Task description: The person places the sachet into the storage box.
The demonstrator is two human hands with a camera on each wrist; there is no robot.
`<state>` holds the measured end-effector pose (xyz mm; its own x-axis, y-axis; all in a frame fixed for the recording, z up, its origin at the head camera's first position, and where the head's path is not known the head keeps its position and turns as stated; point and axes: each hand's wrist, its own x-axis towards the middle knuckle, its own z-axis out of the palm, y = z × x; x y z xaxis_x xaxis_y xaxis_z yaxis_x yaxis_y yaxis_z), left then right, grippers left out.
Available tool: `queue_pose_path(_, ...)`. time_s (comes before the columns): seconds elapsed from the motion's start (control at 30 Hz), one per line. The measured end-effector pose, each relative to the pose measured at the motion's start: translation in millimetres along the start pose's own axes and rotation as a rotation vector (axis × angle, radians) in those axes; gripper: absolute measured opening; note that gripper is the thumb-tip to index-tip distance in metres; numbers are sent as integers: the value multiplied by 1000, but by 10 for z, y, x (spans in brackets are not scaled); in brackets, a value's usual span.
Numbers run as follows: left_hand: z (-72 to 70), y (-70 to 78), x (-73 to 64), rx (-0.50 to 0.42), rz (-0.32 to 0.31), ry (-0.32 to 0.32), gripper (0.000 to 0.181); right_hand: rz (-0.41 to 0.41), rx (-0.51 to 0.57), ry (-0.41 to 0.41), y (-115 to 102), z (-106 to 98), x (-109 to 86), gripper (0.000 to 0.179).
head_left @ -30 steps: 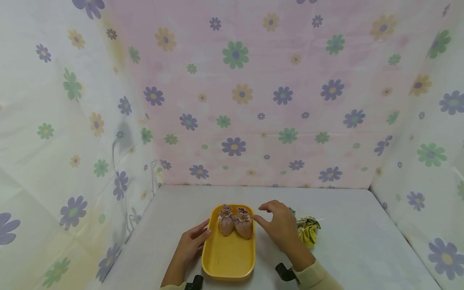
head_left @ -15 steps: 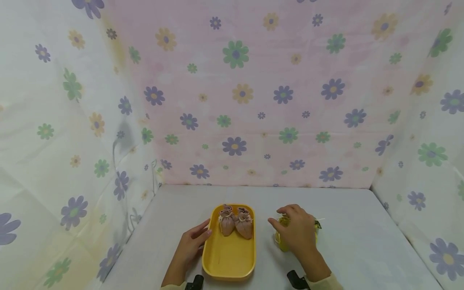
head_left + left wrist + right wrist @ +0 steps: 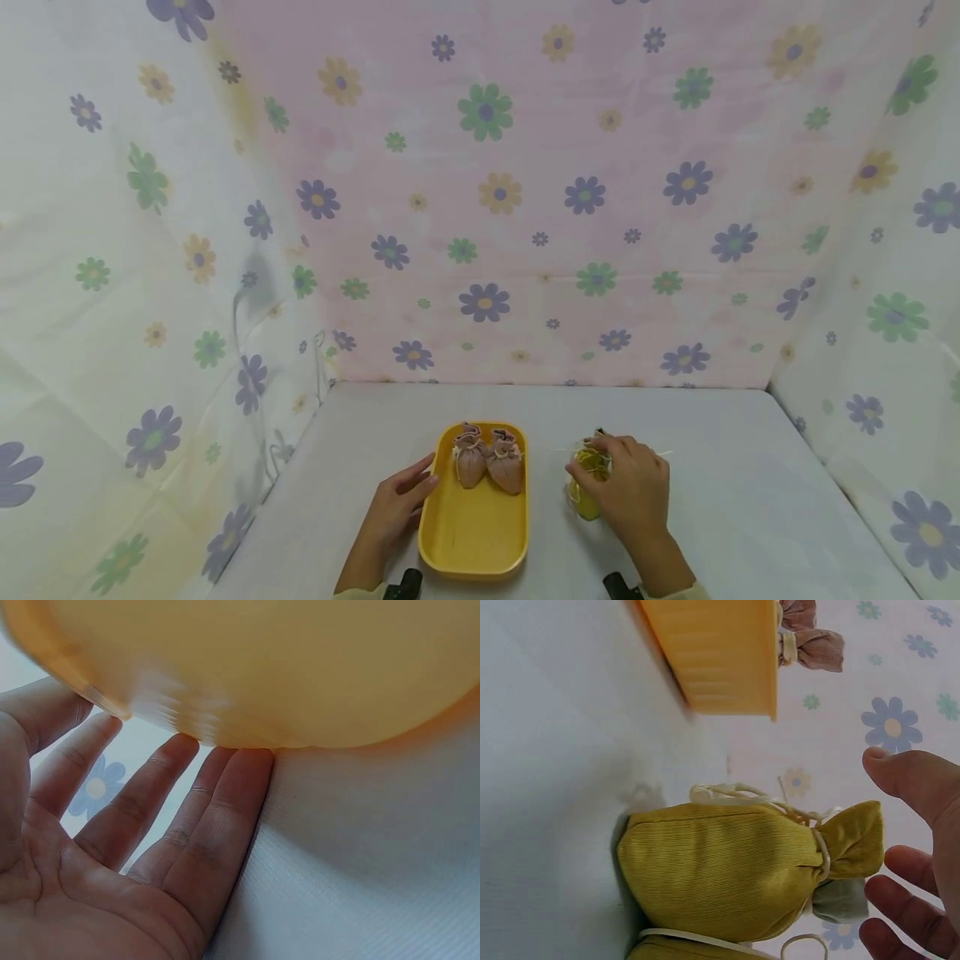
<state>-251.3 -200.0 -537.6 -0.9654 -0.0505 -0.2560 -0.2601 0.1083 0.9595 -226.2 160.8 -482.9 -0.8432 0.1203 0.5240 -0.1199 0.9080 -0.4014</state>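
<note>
My left hand [image 3: 396, 505] rests at the left side of a yellow tray [image 3: 474, 542]. In the left wrist view its fairly straight, spread fingers [image 3: 142, 795] touch the tray's outer wall. Two pinkish-brown drawstring pouches [image 3: 470, 465] lie side by side at the tray's far end. Right of the tray, my right hand [image 3: 633, 492] reaches over a mustard-yellow drawstring pouch [image 3: 720, 866]. Its thumb and fingers are spread around the gathered top, with a gap showing at the thumb. This pouch stands upright on the table, a pale cord tied round its neck.
Another mustard pouch [image 3: 694, 948] stands beside the first, mostly hidden by my right hand in the head view. A grey-green pouch top [image 3: 840, 901] shows behind them. The white table [image 3: 375, 408] ends at a flowered cloth backdrop [image 3: 555, 167], with cloth at both sides.
My right hand has moved from the tray's right rim rightward to the mustard pouch, its fingers lowering around the top. The left hand and tray stay put.
</note>
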Motion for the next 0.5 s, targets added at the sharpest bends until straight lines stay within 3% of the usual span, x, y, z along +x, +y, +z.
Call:
queue_pose_path(0.17, -3, -10, 19, 13, 0, 5, 57, 55, -38, -32, 23, 34, -62, 66)
queue_pose_path(0.5, 6, -10, 18, 16, 15, 10, 56, 157, -42, -24, 4, 102, -109, 65)
